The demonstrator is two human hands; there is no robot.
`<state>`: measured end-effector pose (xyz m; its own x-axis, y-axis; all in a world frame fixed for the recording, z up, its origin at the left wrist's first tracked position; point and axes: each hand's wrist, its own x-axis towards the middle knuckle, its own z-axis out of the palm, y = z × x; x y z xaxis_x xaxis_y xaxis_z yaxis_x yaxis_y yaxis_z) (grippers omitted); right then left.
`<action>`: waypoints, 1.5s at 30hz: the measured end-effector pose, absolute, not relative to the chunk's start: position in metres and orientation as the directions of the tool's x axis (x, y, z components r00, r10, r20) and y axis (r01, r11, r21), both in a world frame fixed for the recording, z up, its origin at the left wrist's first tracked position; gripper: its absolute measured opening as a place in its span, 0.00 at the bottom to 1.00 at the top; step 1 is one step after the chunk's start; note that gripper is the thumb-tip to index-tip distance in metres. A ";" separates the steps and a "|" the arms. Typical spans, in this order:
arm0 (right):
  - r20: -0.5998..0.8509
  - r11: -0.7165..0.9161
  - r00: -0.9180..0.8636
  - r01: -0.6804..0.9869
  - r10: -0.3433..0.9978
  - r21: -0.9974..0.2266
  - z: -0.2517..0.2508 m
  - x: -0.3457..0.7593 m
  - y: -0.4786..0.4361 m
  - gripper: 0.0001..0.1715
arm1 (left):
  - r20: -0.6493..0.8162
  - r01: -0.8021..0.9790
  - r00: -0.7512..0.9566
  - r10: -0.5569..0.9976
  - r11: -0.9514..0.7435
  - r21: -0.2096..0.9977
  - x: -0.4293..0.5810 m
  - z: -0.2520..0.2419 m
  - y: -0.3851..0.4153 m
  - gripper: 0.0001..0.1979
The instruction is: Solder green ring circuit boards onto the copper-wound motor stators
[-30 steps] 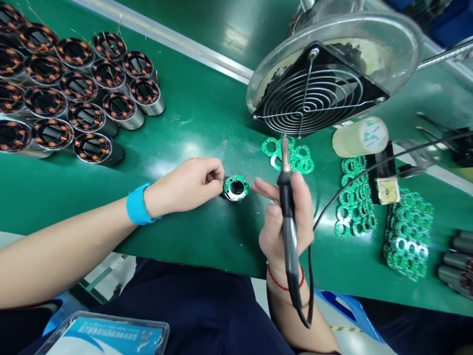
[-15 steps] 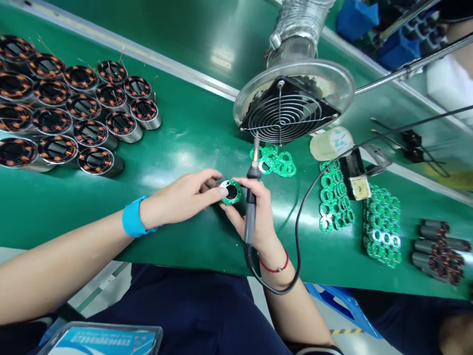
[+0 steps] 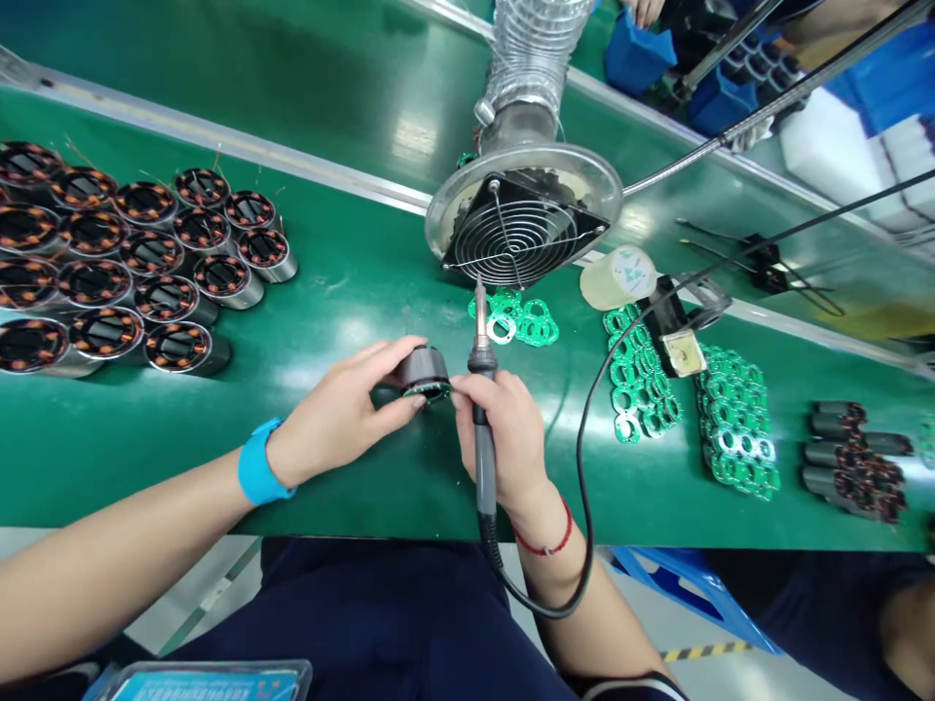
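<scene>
Between thumb and fingers, my left hand grips a dark cylindrical motor stator lying tilted just above the green bench, its green circuit-board end turned down toward me. My right hand is closed around a soldering iron, whose tip points away from me, up toward the fan. The thumb and finger of that hand come close to the stator's right edge; whether they touch it I cannot tell. Behind the hands lies a small pile of loose green ring circuit boards.
A fume extractor fan hangs over the bench ahead. Rows of wound stators stand at left. On the right are ring-board panels, a solder spool, a black stand and dark wound cores. Another person's hand shows at the back.
The stator has been tipped over, so its ring-board end no longer faces up and its side shows. My right fingers have drawn back slightly from it. The camera view has shifted.
</scene>
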<state>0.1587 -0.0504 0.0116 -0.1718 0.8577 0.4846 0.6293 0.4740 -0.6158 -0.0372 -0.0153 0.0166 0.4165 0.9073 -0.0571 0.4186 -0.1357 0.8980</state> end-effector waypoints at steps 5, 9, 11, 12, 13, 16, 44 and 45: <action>0.013 0.012 -0.011 -0.130 1.000 -0.991 0.007 0.136 -0.058 0.16 | 0.438 0.534 0.417 0.797 -0.604 0.592 -0.041 0.014 -0.025 0.16; -0.051 -0.039 0.045 -0.234 0.998 -0.972 0.000 0.129 -0.059 0.20 | 0.295 0.477 0.301 0.907 -0.411 0.777 -0.036 0.020 -0.030 0.22; 0.060 0.068 0.120 -0.070 0.991 -0.995 -0.002 0.134 -0.058 0.21 | 0.077 0.346 0.265 0.961 -0.170 0.923 -0.033 0.022 -0.029 0.24; 0.126 0.125 0.132 0.015 0.983 -0.992 -0.001 0.137 -0.058 0.21 | -0.047 0.275 0.275 0.960 -0.032 0.961 -0.031 0.023 -0.027 0.24; 0.185 0.175 0.125 0.084 0.975 -0.981 0.000 0.142 -0.057 0.21 | -0.163 0.220 0.306 0.938 0.097 0.971 -0.030 0.024 -0.024 0.23; 0.320 0.306 0.036 0.210 0.947 -0.929 0.007 0.154 -0.055 0.24 | -0.383 0.179 0.444 0.810 0.338 0.924 -0.030 0.026 -0.017 0.19; 0.069 0.066 0.029 0.094 0.997 -0.993 0.002 0.143 -0.057 0.17 | -0.011 0.454 0.332 0.943 -0.150 0.878 -0.036 0.029 -0.026 0.16; 0.101 0.095 0.040 0.132 0.994 -0.987 0.002 0.146 -0.059 0.18 | -0.130 0.380 0.348 0.928 -0.013 0.925 -0.035 0.029 -0.025 0.17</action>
<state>0.1455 -0.0590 0.0015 0.0397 0.9941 0.1009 0.1320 0.0949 -0.9867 -0.0350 -0.0245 0.0289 0.3485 0.9283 -0.1297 0.3802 -0.0135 0.9248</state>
